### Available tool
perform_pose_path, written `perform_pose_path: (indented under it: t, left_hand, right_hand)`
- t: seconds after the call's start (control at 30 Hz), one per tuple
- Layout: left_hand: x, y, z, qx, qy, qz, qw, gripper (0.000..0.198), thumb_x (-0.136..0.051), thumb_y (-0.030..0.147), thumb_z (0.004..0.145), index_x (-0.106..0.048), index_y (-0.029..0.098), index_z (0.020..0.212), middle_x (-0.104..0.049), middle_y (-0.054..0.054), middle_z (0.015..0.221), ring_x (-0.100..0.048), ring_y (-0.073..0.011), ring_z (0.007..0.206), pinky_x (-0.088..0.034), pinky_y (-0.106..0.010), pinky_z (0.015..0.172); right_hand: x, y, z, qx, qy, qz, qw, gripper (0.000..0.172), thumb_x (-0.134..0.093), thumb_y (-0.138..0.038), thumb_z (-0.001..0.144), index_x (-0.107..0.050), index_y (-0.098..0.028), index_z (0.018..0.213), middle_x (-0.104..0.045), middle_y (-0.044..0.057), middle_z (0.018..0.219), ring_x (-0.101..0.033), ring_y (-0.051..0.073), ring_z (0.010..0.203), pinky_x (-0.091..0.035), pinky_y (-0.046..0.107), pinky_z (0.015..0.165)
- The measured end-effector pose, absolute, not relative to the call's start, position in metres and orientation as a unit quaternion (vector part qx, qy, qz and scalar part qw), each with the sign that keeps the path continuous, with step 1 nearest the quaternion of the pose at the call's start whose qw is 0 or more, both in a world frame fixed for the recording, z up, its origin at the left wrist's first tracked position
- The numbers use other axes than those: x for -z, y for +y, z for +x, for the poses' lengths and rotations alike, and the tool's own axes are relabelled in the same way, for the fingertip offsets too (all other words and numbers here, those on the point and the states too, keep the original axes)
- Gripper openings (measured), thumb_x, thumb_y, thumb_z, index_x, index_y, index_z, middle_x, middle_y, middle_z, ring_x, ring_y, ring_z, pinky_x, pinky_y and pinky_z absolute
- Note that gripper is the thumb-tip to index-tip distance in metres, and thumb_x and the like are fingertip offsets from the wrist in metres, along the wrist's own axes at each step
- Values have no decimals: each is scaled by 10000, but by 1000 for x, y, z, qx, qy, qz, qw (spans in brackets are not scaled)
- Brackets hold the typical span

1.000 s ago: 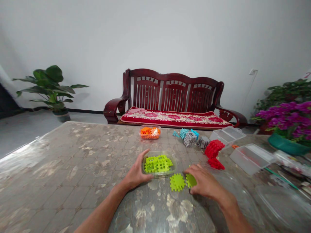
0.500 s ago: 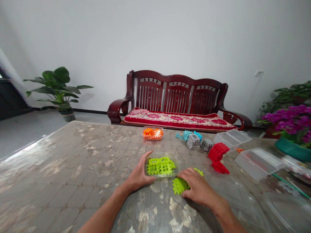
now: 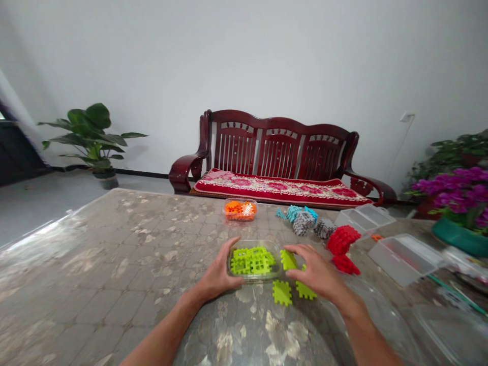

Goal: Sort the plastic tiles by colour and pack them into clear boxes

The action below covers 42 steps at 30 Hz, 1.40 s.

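My left hand [image 3: 221, 268] cups the left side of a clear plastic tub [image 3: 254, 278], which holds a pile of lime green interlocking plastic blocks [image 3: 251, 261]. My right hand [image 3: 314, 267] spans a lime green block [image 3: 288, 260] between thumb and fingers, just right of the tub. Two more flat lime green blocks [image 3: 282, 293] [image 3: 305, 290] lie on the table below that hand, apart from each other. The table top [image 3: 114, 244] is marble-patterned under a clear sheet.
Farther along the table stand a tub of orange blocks [image 3: 240, 210], teal and grey block clusters [image 3: 303, 222], and red block stacks [image 3: 343, 241]. Clear plastic boxes [image 3: 404, 259] [image 3: 364, 218] sit to the right. A potted orchid [image 3: 461, 203] stands at the right edge.
My right hand has risen off the loose lime blocks and now spans one beside the tub. The two others lie uncovered on the table. My left hand remains on the tub.
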<state>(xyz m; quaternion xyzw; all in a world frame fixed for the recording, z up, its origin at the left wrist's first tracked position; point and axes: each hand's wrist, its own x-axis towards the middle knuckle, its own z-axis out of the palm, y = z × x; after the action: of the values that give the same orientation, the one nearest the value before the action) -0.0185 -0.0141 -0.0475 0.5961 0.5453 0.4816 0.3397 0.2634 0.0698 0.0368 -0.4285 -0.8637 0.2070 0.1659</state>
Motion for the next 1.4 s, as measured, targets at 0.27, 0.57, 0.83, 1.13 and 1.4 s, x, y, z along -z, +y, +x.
perform_pose_path:
  t: [0.27, 0.57, 0.83, 1.13, 1.4]
  left_hand:
    - [48, -14, -19, -483, 538, 599, 344, 1018, -801, 196, 599, -302, 195, 1486, -461, -145, 1437, -478, -332, 1311, -363, -509, 1144]
    - [51, -13, -19, -486, 537, 602, 338, 1026, -798, 183, 582, -312, 195, 1485, -470, -135, 1424, -472, -331, 1313, -363, -504, 1143]
    - [48, -14, -18, -481, 542, 601, 336, 1016, -791, 182, 585, -310, 179, 1480, -464, -142, 1425, -473, -331, 1308, -360, -505, 1143]
    - [49, -13, -18, -473, 548, 607, 328, 1009, -762, 145, 576, -309, 199, 1475, -433, -137, 1454, -460, -328, 1321, -342, -510, 1156]
    - [48, -13, -19, -473, 546, 610, 327, 1007, -778, 173, 580, -318, 204, 1475, -445, -137, 1449, -474, -327, 1307, -350, -510, 1151]
  right_hand:
    - [-34, 83, 221, -195, -903, -365, 119, 564, -714, -239, 708, -657, -197, 1268, -673, 81, 1253, -554, 258, 1172, -403, 389, 1040]
    - [-26, 81, 216, -182, -920, -322, 128, 458, -638, -161, 739, -712, -209, 1189, -711, 57, 1197, -567, 236, 1145, -406, 371, 1032]
    - [-21, 82, 217, -184, -926, -297, 141, 515, -556, -115, 756, -683, -193, 1249, -695, 70, 1253, -559, 238, 1191, -401, 403, 1069]
    - [-14, 82, 221, -167, -926, -285, 184, 408, -500, -104, 845, -730, -246, 1152, -730, 40, 1186, -590, 222, 1161, -434, 424, 1054]
    - [-15, 80, 231, -193, -900, -333, 205, 519, -500, -88, 811, -668, -249, 1275, -652, 44, 1339, -535, 222, 1275, -371, 426, 1129]
